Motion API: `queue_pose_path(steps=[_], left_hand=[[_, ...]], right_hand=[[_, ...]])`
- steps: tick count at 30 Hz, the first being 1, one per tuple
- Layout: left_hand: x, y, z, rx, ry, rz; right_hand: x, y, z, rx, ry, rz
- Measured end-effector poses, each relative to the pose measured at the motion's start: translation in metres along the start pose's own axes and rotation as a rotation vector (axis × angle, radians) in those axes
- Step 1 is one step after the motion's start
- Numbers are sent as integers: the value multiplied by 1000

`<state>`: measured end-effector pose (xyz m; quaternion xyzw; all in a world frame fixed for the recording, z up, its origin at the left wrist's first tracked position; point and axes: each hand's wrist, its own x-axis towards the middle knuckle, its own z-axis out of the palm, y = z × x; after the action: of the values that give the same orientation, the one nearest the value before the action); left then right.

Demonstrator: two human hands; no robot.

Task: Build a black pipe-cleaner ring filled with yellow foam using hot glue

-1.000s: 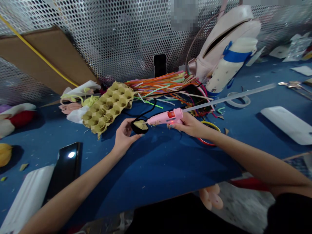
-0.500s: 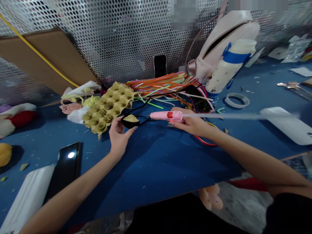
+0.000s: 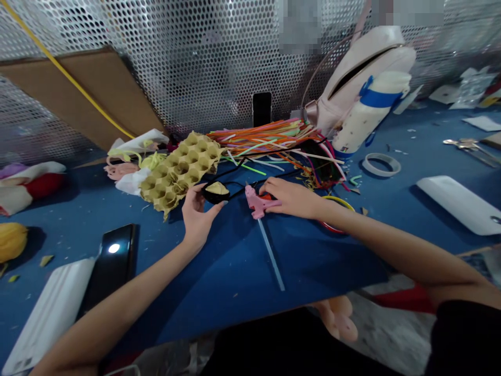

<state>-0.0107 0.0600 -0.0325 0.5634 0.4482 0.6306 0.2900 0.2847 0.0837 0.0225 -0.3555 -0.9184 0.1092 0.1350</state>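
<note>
Grip on glue gun (image 3: 256, 202), nozzle (image 3: 248, 187) forward

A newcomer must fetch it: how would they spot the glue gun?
On the blue table, find the heap of colorful strips. In front of it, the right hand holds the glue gun, pink with a long pale rod, unlike the thin black strands beside it.

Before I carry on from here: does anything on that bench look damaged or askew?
Yes: the egg tray beside the left hand has ragged, torn edges. Behind it, the pipe cleaners lie in a loose heap, several sticking out askew.
</note>
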Motion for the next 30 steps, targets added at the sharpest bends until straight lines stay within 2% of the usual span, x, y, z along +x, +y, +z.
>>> queue_pose_path(steps=[2, 4, 7, 9, 13, 19, 30], left_hand=[[0, 1, 1, -13, -15, 5], [-1, 4, 2, -31, -37, 10], [-1, 8, 4, -51, -92, 23], [-1, 9, 4, -57, -120, 33], [-3, 9, 3, -45, -147, 39], [-5, 11, 3, -20, -165, 27], [-2, 10, -1, -56, -124, 67]], right_hand=[[9, -5, -16, -78, 87, 32], [20, -15, -33, -102, 233, 15], [40, -32, -52, -106, 352, -114], [51, -41, -55, -89, 307, -183], [61, -45, -48, -19, 222, -237], [53, -42, -45, 42, 273, -195], [44, -57, -51, 93, 320, -73]])
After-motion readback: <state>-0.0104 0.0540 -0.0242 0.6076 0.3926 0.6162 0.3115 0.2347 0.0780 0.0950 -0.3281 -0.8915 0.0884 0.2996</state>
